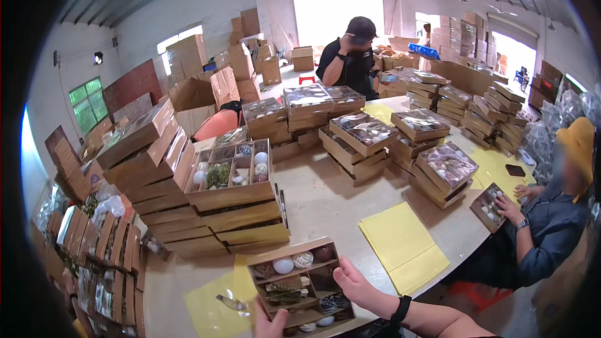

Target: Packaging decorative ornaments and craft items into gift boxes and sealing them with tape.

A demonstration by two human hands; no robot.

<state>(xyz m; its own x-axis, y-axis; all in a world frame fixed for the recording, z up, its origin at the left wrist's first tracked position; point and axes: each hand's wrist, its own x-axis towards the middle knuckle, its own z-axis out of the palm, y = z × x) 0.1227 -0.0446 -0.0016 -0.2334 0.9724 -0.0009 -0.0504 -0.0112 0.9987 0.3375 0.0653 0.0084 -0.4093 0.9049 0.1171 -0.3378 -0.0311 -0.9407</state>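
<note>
My left hand (270, 323) grips the lower left of a brown cardboard box (289, 254), thumb on top. My right hand (363, 291) touches its right edge; I can't tell if it squeezes. My hands are apart. The box, with white balls (283, 265) inside, is at the near edge of the table (313, 209). Yellow sheets (404, 244) lie to its right. Farther off stand piles of boxes (244, 219).

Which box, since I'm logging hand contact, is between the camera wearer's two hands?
The brown compartment box at bottom centre, left hand at its lower-left edge, right hand at its right side; most others are stacked; a co-worker handles one.
</note>
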